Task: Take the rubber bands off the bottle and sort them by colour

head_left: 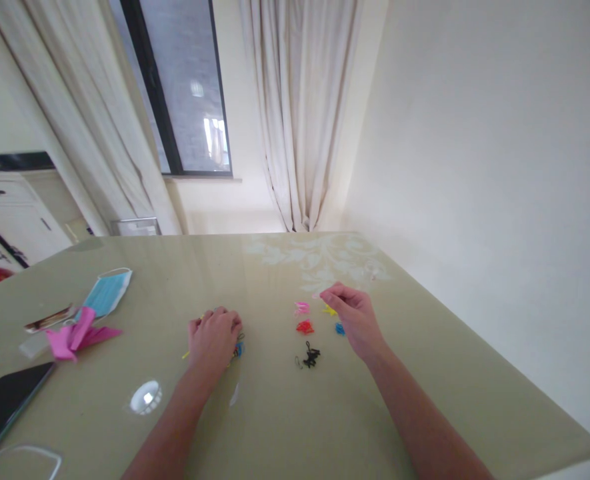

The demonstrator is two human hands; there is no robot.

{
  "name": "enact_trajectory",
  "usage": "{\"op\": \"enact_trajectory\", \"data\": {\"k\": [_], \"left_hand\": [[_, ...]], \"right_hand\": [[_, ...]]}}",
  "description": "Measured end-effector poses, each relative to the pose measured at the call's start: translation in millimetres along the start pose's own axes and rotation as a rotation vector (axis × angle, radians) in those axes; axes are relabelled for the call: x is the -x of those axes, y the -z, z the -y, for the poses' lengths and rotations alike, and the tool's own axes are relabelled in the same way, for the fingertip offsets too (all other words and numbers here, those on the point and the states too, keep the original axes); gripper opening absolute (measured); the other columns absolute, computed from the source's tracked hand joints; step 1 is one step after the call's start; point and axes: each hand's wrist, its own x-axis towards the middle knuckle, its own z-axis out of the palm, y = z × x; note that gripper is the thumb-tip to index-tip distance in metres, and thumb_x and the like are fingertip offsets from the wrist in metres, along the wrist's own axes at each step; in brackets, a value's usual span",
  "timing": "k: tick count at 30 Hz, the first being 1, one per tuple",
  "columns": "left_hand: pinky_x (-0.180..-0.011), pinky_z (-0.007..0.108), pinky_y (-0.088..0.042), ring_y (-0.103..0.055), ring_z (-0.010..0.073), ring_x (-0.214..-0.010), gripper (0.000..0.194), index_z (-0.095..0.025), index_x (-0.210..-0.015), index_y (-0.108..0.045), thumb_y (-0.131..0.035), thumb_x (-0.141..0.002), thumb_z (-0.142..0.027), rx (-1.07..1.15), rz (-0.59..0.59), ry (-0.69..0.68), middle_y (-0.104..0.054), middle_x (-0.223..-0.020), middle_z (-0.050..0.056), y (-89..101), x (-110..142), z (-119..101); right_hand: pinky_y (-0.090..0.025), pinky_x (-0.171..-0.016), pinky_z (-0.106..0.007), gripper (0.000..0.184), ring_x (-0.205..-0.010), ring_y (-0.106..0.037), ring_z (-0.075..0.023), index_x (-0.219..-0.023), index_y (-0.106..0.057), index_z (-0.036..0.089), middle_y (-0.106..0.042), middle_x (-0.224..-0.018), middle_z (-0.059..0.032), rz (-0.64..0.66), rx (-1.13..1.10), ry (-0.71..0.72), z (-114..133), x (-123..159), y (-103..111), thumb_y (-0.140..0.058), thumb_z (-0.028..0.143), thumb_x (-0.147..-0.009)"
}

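Observation:
My left hand (215, 337) rests curled on the table over a mixed pile of small coloured pieces (239, 349), with blue, yellow and dark bits poking out. Its fingertips are hidden. My right hand (353, 313) is raised a little, thumb and forefinger pinched together; what they hold, if anything, is too small to make out. Close by its fingers lies a small yellow heap (330, 310), and a blue heap (340, 329) sits beside the palm. Further left are a pink heap (302, 308), a red heap (305, 327) and a black heap (311, 355) of thin looped pieces.
On the table's left side lie a blue face mask (105, 293), a pink folded-paper shape (77, 337) and a dark tablet or phone (9, 403) with a white cable (29, 449) near it. A shiny round spot (146, 397) shows on the tabletop. A wall (499, 200) runs along the right.

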Motion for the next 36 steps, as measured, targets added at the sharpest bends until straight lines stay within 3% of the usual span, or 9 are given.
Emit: {"op": "enact_trajectory", "data": {"k": [4, 7, 13, 15, 18, 20, 23, 31, 36], "left_hand": [[-0.091, 0.045, -0.040, -0.065, 0.0322, -0.109, 0.027, -0.027, -0.092, -0.081, -0.055, -0.095, -0.029, 0.093, -0.083, 0.005, -0.076, -0.113, 0.008, -4.9, -3.4, 3.9], [-0.090, 0.044, -0.044, -0.065, 0.0331, -0.107, 0.024, -0.026, -0.090, -0.083, -0.060, -0.092, -0.032, 0.240, -0.131, -0.020, -0.075, -0.117, 0.009, -10.0, -8.1, 9.3], [-0.088, 0.041, -0.049, -0.068, 0.0287, -0.093, 0.019, -0.023, -0.079, -0.080, -0.066, -0.085, -0.034, 0.446, -0.159, 0.028, -0.076, -0.099, 0.010, -6.1, -13.9, 8.6], [-0.082, 0.038, -0.050, -0.068, 0.0254, -0.082, 0.022, -0.023, -0.081, -0.080, -0.065, -0.084, -0.040, 0.583, -0.132, 0.074, -0.076, -0.090, 0.008, -1.3, -13.1, 2.7], [-0.075, 0.033, -0.051, -0.069, 0.0224, -0.076, 0.029, -0.022, -0.086, -0.079, -0.068, -0.080, -0.048, 0.957, -0.028, 0.064, -0.077, -0.083, 0.006, 4.1, -8.6, -11.2], [-0.075, 0.031, -0.052, -0.069, 0.0217, -0.079, 0.032, -0.021, -0.087, -0.079, -0.073, -0.075, -0.050, 1.169, 0.035, 0.028, -0.079, -0.085, 0.006, 5.4, -4.0, -22.0], [-0.071, 0.028, -0.050, -0.067, 0.0190, -0.076, 0.037, -0.019, -0.089, -0.079, -0.080, -0.070, -0.051, 1.318, 0.116, 0.026, -0.078, -0.081, 0.006, 4.9, 3.5, -35.7], [-0.067, 0.028, -0.049, -0.072, 0.0213, -0.077, 0.041, -0.017, -0.089, -0.078, -0.082, -0.070, -0.053, 1.359, 0.227, 0.018, -0.079, -0.079, 0.008, 2.8, 13.7, -48.4], [-0.073, 0.031, -0.052, -0.072, 0.0228, -0.083, 0.040, -0.018, -0.094, -0.078, -0.073, -0.078, -0.055, 1.216, 0.207, -0.061, -0.080, -0.086, 0.008, 0.5, 7.6, -39.3]], "right_hand": [[-0.044, -0.065, -0.031, 0.019, -0.068, -0.056, -0.0169, -0.082, -0.079, 0.022, -0.067, -0.077, -0.0034, 0.021, 0.400, 0.116, -15.1, -3.0, -7.4, -0.074, 0.039, -0.088], [-0.045, -0.072, -0.032, 0.016, -0.075, -0.061, -0.0182, -0.083, -0.079, 0.021, -0.068, -0.082, -0.0045, 0.071, 0.701, 0.193, -33.9, -7.1, -15.5, -0.068, 0.029, -0.092], [-0.043, -0.081, -0.035, 0.018, -0.087, -0.064, -0.0218, -0.087, -0.082, 0.023, -0.070, -0.086, -0.0053, 0.103, 1.022, 0.188, -60.2, -12.5, -21.4, -0.067, 0.025, -0.096], [-0.043, -0.081, -0.035, 0.020, -0.085, -0.063, -0.0214, -0.087, -0.083, 0.025, -0.069, -0.084, -0.0048, 0.083, 1.010, 0.200, -57.1, -10.3, -19.4, -0.066, 0.025, -0.097], [-0.044, -0.076, -0.033, 0.019, -0.077, -0.061, -0.0190, -0.088, -0.084, 0.025, -0.068, -0.082, -0.0040, 0.061, 0.842, 0.200, -42.6, -3.4, -18.3, -0.067, 0.028, -0.096], [-0.043, -0.068, -0.031, 0.019, -0.069, -0.057, -0.0165, -0.090, -0.084, 0.023, -0.067, -0.080, -0.0036, 0.098, 0.689, 0.179, -31.0, 2.3, -20.6, -0.068, 0.032, -0.096], [-0.042, -0.062, -0.028, 0.018, -0.063, -0.052, -0.0141, -0.094, -0.084, 0.022, -0.065, -0.079, -0.0027, 0.176, 0.509, 0.158, -17.7, 10.2, -27.5, -0.073, 0.037, -0.092], [-0.041, -0.063, -0.028, 0.019, -0.070, -0.054, -0.0151, -0.085, -0.080, 0.021, -0.060, -0.077, -0.0015, 0.273, 0.374, 0.148, -11.4, 20.1, -37.7, -0.074, 0.039, -0.089], [-0.040, -0.062, -0.029, 0.025, -0.066, -0.051, -0.0141, -0.079, -0.074, 0.020, -0.061, -0.076, -0.0009, 0.252, 0.213, 0.055, -6.1, 14.5, -29.4, -0.075, 0.044, -0.086]]}}
